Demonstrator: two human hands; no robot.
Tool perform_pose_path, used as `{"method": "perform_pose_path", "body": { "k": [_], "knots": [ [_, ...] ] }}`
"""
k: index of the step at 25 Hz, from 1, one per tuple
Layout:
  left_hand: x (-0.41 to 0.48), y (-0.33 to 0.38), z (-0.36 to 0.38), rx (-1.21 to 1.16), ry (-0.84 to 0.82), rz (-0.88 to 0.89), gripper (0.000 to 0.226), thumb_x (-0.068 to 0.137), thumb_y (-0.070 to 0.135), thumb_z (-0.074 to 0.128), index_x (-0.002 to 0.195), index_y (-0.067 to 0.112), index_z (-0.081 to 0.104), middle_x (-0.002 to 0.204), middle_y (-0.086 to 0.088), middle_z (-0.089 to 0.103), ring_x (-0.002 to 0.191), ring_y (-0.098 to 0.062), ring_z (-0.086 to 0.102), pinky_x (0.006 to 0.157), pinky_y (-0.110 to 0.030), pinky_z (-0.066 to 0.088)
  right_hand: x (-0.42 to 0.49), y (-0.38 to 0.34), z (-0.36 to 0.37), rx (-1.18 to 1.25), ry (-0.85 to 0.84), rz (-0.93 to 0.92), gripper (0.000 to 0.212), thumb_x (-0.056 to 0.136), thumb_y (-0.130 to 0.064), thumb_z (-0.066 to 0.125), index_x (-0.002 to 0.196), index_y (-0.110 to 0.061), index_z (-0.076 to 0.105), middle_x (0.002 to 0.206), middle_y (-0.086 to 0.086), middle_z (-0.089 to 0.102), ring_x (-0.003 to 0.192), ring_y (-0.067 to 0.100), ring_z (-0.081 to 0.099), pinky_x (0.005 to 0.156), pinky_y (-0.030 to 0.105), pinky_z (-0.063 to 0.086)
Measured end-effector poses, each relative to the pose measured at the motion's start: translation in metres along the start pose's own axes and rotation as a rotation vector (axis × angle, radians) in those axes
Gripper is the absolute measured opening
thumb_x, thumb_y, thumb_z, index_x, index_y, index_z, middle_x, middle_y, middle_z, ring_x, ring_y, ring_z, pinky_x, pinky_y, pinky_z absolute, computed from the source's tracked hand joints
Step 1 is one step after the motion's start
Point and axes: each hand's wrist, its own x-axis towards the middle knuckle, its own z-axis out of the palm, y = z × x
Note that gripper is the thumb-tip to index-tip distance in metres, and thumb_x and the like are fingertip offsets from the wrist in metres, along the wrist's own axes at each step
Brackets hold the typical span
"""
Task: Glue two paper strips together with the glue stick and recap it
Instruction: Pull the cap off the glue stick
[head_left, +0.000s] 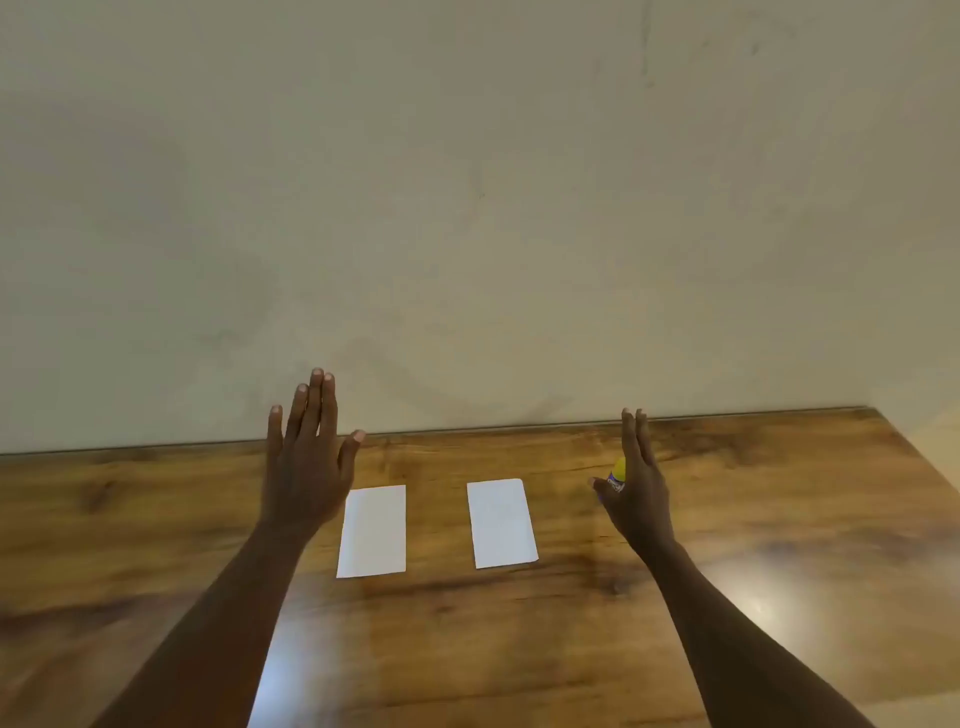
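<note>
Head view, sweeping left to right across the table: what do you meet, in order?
Left hand → left paper strip → right paper strip → glue stick, partly hidden behind the right hand.

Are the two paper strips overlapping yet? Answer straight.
No: the left paper strip and the right paper strip lie flat and apart, with a band of bare wooden table between them.

A plain indoor room, home or office I cannot tell: a glossy wood-grain surface (519, 649) with its far edge against a bare, scuffed cream wall (467, 182).
</note>
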Motion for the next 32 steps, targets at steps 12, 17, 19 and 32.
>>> {"method": "perform_pose_path", "body": {
  "k": [12,17,19,32],
  "knots": [
    [0.011,0.018,-0.007,-0.001,-0.055,0.076,0.058,0.089,0.02,0.048,0.136,-0.005,0.026,0.144,-0.025,0.032,0.133,-0.041,0.031,0.109,-0.052,0.022,0.035,-0.02,-0.023,0.269,0.012,0.055,0.086,0.074,-0.002,0.068,0.141,-0.011,0.016,0.068,0.021,0.055,0.058,0.023,0.048,0.056,0.021,0.042],
    [0.033,0.046,-0.067,-0.193,0.04,0.062,0.052,0.091,0.015,0.048,0.137,0.0,0.03,0.144,-0.02,0.036,0.135,-0.036,0.029,0.112,-0.045,0.024,0.059,-0.091,-0.065,0.439,0.106,-0.186,0.098,0.072,-0.008,0.071,0.142,-0.011,0.003,0.073,0.027,0.063,0.056,-0.001,0.058,0.071,-0.004,0.038],
    [0.042,0.059,-0.099,-0.339,0.114,0.058,0.043,0.089,0.017,0.052,0.128,0.0,0.045,0.134,-0.019,0.05,0.127,-0.035,0.044,0.108,-0.043,0.033,0.064,-0.123,-0.08,0.48,0.133,-0.266,0.105,0.067,-0.011,0.075,0.142,-0.011,0.003,0.069,0.025,0.065,0.055,-0.007,0.055,0.065,-0.001,0.039],
    [0.048,0.145,-0.238,-0.996,0.343,-0.028,0.025,0.073,0.018,0.073,0.088,-0.001,0.069,0.083,-0.017,0.073,0.07,-0.022,0.068,0.073,-0.033,0.057,0.043,-0.276,-0.125,0.63,0.184,-0.458,0.056,0.065,0.009,0.062,0.098,-0.016,0.024,0.048,-0.003,0.046,0.043,0.0,0.048,0.045,0.007,0.035]
  ]
}}
